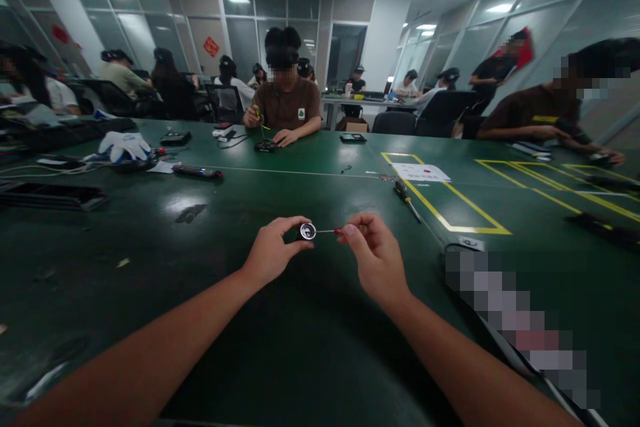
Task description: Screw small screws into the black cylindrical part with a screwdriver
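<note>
At the left of the green table (300, 333) lie a dark tray (53, 197), white-and-blue gloves (125, 147) and a dark pen-shaped tool (197, 172), none of them in the wearer's hands. On the far side, a person in a brown shirt (287, 103) bends over a separate dark device (265, 146).

Nearer, the left hand (273, 250) holds a small round part (308, 231) in a narrow grip, fingers above and thumb below, its bright-rimmed open face turned toward the camera. This part is off the table, between the two hands. From its right side runs the thin shaft of a red-handled tool (340, 231), probably a small screwdriver; the right hand (380, 260) pinches the handle tightly.

As for progress, both pieces are in hand and the shaft reaches the part's right edge, so the work looks under way. Whether the tip is seated in anything, or has loosened or tightened anything, is too small to tell. The part has not been set down, and the tool is not yet put away.

Farther right, a yellow-and-black screwdriver (401, 192) lies untouched, with a white sheet (421, 172) beyond it, partly within a yellow tape outline (480, 230).
</note>
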Tool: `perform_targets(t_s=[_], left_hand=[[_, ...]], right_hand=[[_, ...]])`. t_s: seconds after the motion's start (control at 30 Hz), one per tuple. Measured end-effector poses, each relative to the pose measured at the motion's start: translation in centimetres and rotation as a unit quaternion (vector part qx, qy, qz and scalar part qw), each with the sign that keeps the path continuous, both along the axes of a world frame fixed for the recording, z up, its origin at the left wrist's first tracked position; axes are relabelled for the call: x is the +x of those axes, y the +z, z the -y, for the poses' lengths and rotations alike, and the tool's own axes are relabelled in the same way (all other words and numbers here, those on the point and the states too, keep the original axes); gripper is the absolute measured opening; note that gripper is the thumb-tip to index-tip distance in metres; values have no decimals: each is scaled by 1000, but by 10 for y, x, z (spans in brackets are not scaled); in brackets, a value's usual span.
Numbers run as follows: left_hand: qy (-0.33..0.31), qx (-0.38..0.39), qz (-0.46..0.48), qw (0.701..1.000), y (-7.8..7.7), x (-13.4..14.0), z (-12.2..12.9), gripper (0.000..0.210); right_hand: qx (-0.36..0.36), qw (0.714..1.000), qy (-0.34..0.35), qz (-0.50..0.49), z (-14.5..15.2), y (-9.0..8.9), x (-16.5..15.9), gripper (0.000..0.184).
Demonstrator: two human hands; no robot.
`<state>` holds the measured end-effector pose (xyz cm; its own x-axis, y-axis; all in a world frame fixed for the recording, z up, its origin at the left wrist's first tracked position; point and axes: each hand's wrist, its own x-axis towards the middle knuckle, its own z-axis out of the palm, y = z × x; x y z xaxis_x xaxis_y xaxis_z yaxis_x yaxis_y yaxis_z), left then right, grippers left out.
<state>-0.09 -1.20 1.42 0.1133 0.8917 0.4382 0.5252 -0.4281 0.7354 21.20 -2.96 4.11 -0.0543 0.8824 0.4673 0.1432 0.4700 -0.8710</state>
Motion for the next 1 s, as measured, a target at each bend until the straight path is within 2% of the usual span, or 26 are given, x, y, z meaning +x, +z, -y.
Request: perform_targets(t_s=[0.17,0.4,0.5,0.8,1.0], left_hand=[[0,-3,-18,1000,-2,1,1,38],[36,1,-18,999,-4,1,-2,38],[33,1,-16,999,-5,1,-2,38],[-18,-42,52,998,-9,3,-2,39],[-14,-61,71,996,-11,3,-4,41]], right_hand=[[-6,999,-6,45,-1,4,-1,22],[13,996,52,78,2,-1,-3,18],[25,994,33,101,3,0,-3,24],[0,997,-54,50,-3,-3,-4,23],[-29,999,-3,31,-5,-3,-4,22]])
